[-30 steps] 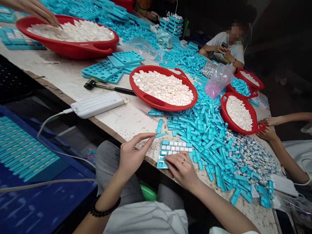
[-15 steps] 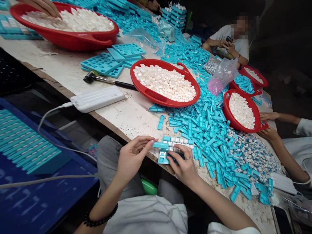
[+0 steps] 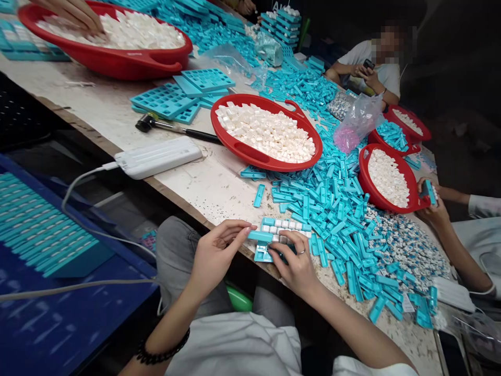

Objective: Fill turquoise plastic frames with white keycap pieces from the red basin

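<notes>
My left hand (image 3: 219,250) pinches the left end of a blue bar (image 3: 260,236) between thumb and fingertips. The bar lies level over a blue tray (image 3: 262,254) at the table's front edge. Rows of white keycap-like cubes (image 3: 287,224) fill the tray's far part, with blue pieces at the row ends. My right hand (image 3: 293,258) rests on the tray's right side with bent fingers, a ring on one. Its fingertips touch the tray and the bar's right end; what they hold, if anything, is hidden.
Red bowls of white cubes (image 3: 268,133) stand beyond. Blue pieces (image 3: 340,209) are heaped to the right. A power bank (image 3: 158,156), a hammer (image 3: 176,128) and blue trays (image 3: 168,101) lie left. Other people's hands work at the far left and right.
My hands hold nearly the same pose, and the view has shifted slightly. At the right, a person's hand now holds up a blue piece with white cubes.
</notes>
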`<state>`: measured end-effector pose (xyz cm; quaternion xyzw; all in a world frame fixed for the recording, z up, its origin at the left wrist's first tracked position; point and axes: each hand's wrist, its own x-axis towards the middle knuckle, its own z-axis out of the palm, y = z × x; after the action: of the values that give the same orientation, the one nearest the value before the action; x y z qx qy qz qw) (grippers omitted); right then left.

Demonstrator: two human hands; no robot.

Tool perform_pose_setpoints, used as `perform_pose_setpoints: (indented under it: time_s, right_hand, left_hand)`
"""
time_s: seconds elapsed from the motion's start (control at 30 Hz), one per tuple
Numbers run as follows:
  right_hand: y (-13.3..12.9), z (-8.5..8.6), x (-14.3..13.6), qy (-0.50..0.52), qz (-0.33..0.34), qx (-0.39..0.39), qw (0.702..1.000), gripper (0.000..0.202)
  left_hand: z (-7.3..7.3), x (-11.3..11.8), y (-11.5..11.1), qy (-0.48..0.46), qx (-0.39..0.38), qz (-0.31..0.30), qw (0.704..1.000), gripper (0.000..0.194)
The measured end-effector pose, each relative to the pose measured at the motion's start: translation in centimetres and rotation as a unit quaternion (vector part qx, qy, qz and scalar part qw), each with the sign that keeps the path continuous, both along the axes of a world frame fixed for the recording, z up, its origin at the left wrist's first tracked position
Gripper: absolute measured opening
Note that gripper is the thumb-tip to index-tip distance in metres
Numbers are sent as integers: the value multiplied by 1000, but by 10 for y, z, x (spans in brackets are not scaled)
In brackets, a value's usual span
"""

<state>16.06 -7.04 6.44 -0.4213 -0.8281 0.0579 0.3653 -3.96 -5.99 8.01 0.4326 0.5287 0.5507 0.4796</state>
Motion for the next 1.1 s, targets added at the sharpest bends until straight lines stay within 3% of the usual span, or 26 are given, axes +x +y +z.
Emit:
perform_pose_setpoints:
  time_s: [0.8, 1.1]
  right_hand:
    - [2, 4, 0, 5, 7, 0, 1000, 15]
    - [1, 6, -5, -67, -23, 92, 993, 12]
  left_hand:
    - [-2, -5, -3, -9, -11, 9, 1000, 27]
    - [-3, -4, -5, -3, -18, 9, 1000, 31]
